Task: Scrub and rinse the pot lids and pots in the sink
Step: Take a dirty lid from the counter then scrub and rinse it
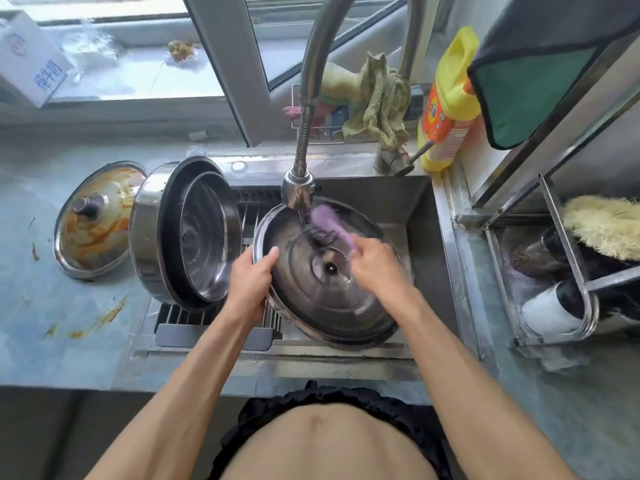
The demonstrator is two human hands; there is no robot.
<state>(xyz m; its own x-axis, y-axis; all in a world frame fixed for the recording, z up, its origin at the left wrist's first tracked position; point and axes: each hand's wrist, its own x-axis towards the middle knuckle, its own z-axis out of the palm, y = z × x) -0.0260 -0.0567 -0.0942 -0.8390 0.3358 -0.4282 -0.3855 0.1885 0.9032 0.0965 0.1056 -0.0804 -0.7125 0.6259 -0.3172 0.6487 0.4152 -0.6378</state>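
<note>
Keep left hand fingers clamped on lid rim at frame centre, right hand fingers wrapped round brush, scrubbing outward beneath tap.

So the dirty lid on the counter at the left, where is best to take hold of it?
By its knob, coming from above with the left hand: the dirty lid lies knob-up, its rim nearly flat against the counter.
</note>
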